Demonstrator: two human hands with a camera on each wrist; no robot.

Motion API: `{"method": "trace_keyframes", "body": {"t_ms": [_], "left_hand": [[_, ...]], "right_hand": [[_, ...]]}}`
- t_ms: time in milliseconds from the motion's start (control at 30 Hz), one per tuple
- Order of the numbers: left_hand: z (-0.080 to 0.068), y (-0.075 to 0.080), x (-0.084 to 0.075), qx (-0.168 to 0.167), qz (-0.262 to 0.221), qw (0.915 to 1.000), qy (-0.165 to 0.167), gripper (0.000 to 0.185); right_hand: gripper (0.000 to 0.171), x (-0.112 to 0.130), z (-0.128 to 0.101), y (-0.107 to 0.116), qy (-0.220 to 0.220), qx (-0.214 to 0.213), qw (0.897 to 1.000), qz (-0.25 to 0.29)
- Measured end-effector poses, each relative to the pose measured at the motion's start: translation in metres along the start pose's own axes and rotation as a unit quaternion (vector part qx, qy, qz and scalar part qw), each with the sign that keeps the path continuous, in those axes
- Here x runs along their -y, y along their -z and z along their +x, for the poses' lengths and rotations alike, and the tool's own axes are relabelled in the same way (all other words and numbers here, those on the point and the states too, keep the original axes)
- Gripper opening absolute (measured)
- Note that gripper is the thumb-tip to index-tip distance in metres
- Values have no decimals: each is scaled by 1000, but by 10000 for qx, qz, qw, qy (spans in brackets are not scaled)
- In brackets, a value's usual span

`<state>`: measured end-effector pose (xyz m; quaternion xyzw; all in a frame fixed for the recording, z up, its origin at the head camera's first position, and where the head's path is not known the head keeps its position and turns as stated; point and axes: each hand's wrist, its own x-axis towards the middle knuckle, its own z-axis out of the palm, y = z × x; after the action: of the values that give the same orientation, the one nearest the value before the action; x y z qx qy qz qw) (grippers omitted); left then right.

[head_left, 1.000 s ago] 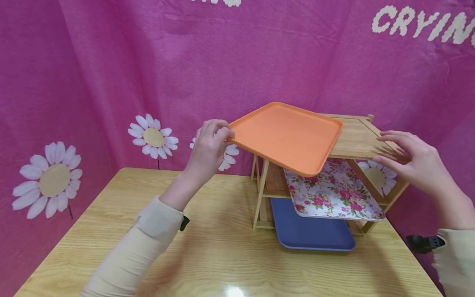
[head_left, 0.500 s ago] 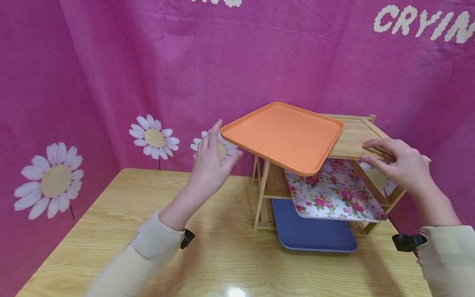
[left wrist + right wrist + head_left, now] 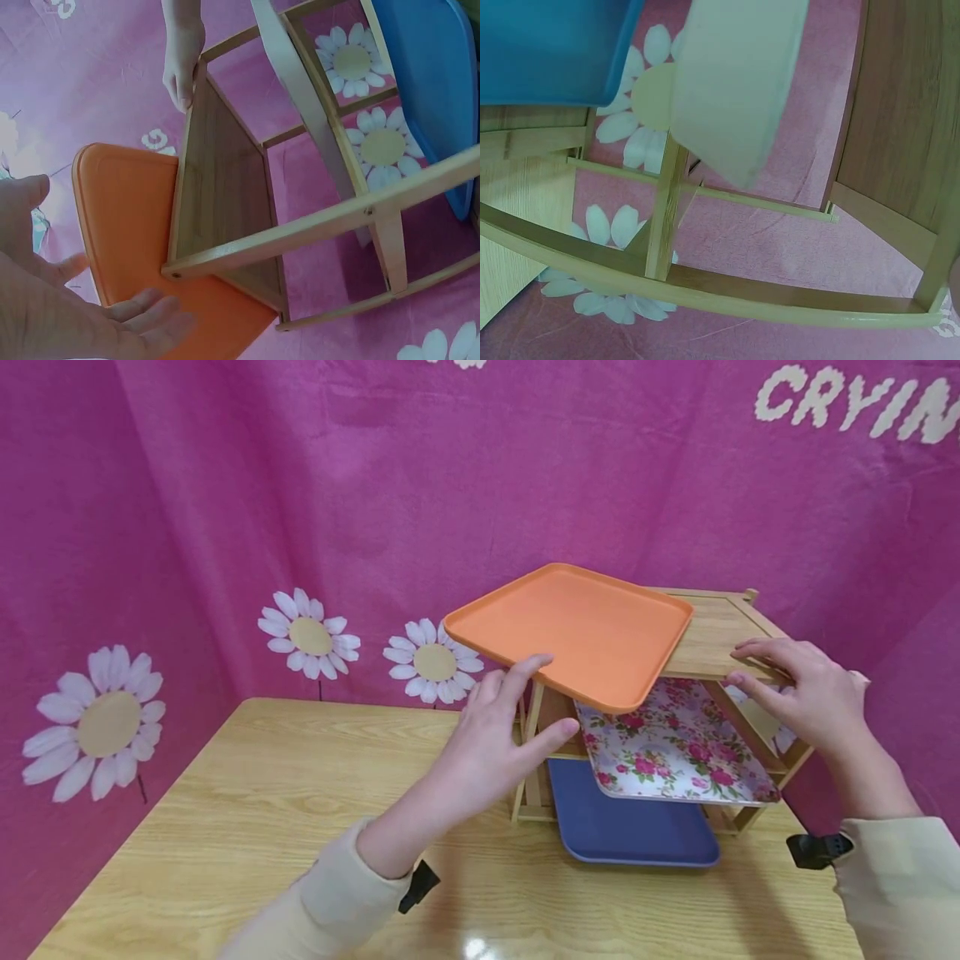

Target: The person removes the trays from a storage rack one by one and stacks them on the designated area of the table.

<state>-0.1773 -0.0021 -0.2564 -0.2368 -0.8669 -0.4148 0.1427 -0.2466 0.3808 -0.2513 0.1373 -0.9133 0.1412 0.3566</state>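
Observation:
An orange tray (image 3: 592, 627) lies askew on the top shelf of a wooden rack (image 3: 723, 635), its left corner jutting past the shelf. My left hand (image 3: 487, 743) is in front of the tray's near edge, fingers and thumb spread, nothing held; whether the index fingertip touches the rim cannot be told. In the left wrist view the left palm (image 3: 60, 307) is beside the orange tray (image 3: 124, 210). My right hand (image 3: 813, 693) holds the top shelf's right front corner, fingers above and thumb at the front edge. In the right wrist view this hand is almost wholly hidden.
A floral tray (image 3: 690, 756) sticks forward from the middle shelf. Below it, a dark blue tray (image 3: 637, 835) juts from the lowest level. The rack stands at the right of a wooden table (image 3: 300, 827), before a magenta cloth (image 3: 390, 502) with daisies.
My left hand has let go of the orange tray's left corner and moved right along its near edge. The right hand has shifted left onto the shelf's corner.

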Motion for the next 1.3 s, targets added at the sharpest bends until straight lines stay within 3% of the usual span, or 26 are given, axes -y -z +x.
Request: {"method": "trace_keyframes", "body": {"t_ms": [133,300,600,800,933,1000,1133,1233,1300], "left_hand": [[1,-2,2,-217,-125,9994,-254,48],[2,6,8,-392,-519,9979,-17,44],[7,27,26,-805,-1032,9904,454,71],[11,40,32,-982,-1755,9755,893,83],[14,47,37,-1234,-2104,9657,894,88],[17,50,40,-1413,-2342,9584,816,87],[21,58,44,-1597,-3244,9305,588,82],[23,68,46,-1458,-3917,9068,548,79],[24,75,49,-1331,-4166,8973,600,79]], "right_hand": [[34,0,0,0,36,-28,9999,97],[34,0,0,-1,107,52,9998,127],[36,0,0,-2,-33,84,10000,33],[36,-1,-1,-1,-43,88,10000,7],[36,-1,0,0,16,57,10000,42],[36,0,0,0,33,43,10000,57],[36,0,0,0,37,42,10000,51],[35,0,0,0,56,46,10000,49],[35,0,0,-1,78,27,10000,54]]}}
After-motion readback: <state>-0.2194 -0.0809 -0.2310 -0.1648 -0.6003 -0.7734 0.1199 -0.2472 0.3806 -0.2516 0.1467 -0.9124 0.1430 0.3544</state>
